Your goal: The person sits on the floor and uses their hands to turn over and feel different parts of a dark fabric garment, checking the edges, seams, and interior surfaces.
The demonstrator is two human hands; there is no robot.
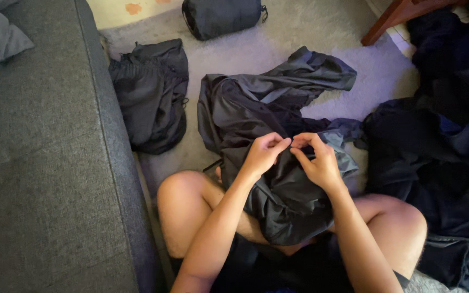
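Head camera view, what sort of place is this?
Most likely a living room floor at home: a grey sofa on one side, pale carpet underfoot, and dark clothes piled around. Both hands pinch a dark jacket on the lap.

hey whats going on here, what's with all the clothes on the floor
A person sits cross-legged on a pale carpet beside a grey sofa. Both hands, left hand and right hand, pinch the same spot on a dark shiny fabric garment draped over their lap. A folded dark garment lies by the sofa, a rolled dark bundle further off, and a heap of dark clothes at the right.
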